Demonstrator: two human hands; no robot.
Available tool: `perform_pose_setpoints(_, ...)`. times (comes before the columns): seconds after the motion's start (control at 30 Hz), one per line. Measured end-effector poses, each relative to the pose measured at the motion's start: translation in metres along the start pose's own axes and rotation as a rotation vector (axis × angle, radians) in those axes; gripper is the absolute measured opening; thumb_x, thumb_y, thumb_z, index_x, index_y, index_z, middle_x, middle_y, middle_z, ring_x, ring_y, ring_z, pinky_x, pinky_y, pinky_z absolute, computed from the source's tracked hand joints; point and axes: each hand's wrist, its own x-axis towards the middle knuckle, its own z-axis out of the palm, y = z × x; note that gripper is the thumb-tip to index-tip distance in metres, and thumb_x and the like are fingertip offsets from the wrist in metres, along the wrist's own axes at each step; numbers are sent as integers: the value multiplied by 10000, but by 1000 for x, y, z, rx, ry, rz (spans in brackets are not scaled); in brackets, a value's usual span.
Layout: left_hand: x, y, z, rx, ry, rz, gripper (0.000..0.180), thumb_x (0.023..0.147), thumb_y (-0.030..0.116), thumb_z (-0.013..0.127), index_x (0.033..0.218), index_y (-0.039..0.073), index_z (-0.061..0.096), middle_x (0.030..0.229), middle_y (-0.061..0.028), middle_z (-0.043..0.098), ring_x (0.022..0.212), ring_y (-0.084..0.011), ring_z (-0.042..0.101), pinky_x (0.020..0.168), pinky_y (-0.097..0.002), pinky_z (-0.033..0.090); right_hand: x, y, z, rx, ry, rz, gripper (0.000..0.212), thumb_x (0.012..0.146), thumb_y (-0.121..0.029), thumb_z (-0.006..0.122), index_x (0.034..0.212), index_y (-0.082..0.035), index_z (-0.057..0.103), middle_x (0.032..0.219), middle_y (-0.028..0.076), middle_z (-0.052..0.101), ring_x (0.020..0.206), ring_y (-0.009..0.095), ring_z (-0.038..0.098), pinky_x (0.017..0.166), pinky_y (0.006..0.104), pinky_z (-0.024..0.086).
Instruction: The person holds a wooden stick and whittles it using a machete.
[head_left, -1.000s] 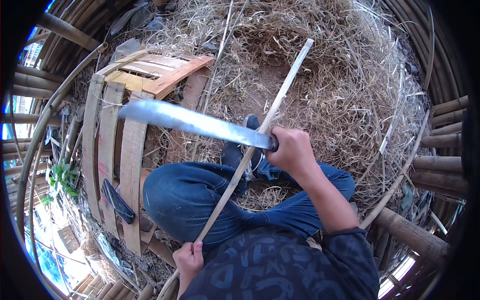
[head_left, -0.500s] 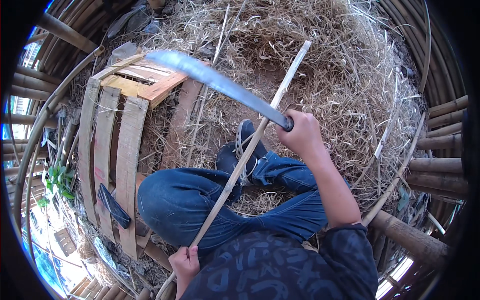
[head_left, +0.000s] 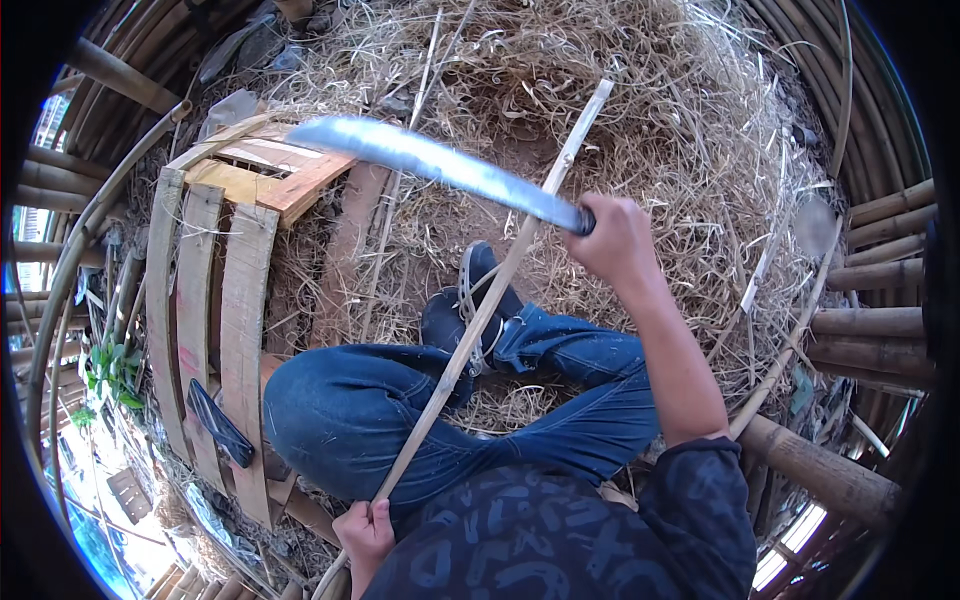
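My right hand [head_left: 618,240] is wrapped around the dark handle of a machete [head_left: 430,160]. Its long, bright blade points to the far left and crosses over a pale bamboo strip [head_left: 490,300] close to the handle. Whether the edge touches the strip I cannot tell. Low down at the left, my left hand [head_left: 365,532] grips the near part of the strip, thumb on top. From there the strip slants up across my lap, past my crossed legs [head_left: 350,410] and shoes [head_left: 455,315], its far end lying over shavings.
A slatted wooden crate [head_left: 245,290] stands at my left, with a dark phone [head_left: 220,425] on its slats. Curly shavings [head_left: 680,130] cover the ground ahead and to the right. Bamboo poles [head_left: 870,320] line the sides, and a thick one [head_left: 820,470] lies near my right elbow.
My right hand and the machete's handle have moved slightly up and to the right. The strip's far end has shifted a little left; my left hand keeps its hold.
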Motion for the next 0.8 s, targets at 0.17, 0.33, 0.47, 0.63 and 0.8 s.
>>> perform_pose_setpoints(0.17,6,12,1,33,4,-15,458,862,292,660,567,-3,469,474,-170,441,408,-345,470,419,-385,355,15,39,20,20,96,164,227,741,-243,673,776,-19,665,756,183,670,757,339,672,715,436,534)
perform_pose_setpoints(0.33,3,2,1,47,-1,-3,446,855,282,666,571,-8,483,478,-174,454,412,-353,480,421,-389,366,-14,14,14,-7,112,-50,207,727,-244,683,785,-46,672,761,150,680,735,327,674,705,435,540)
perform_pose_setpoints(0.47,0,0,5,11,41,23,438,851,276,670,570,-7,489,478,-175,455,416,-358,482,420,-392,367,21,46,1,-8,86,161,197,732,-239,675,823,-64,682,740,144,671,735,330,671,717,446,539)
perform_pose_setpoints(0.63,6,9,8,79,74,59,471,843,297,681,553,-2,460,466,-174,440,403,-358,468,414,-393,358,10,64,20,-141,208,75,175,742,-216,663,725,-48,617,657,165,638,674,325,666,670,445,540)
perform_pose_setpoints(0.8,-1,-5,7,37,27,-12,480,840,306,685,550,-2,458,466,-176,434,407,-361,469,417,-395,357,-17,27,10,9,239,-194,148,694,-190,676,729,-56,624,636,142,633,582,337,634,600,421,524)
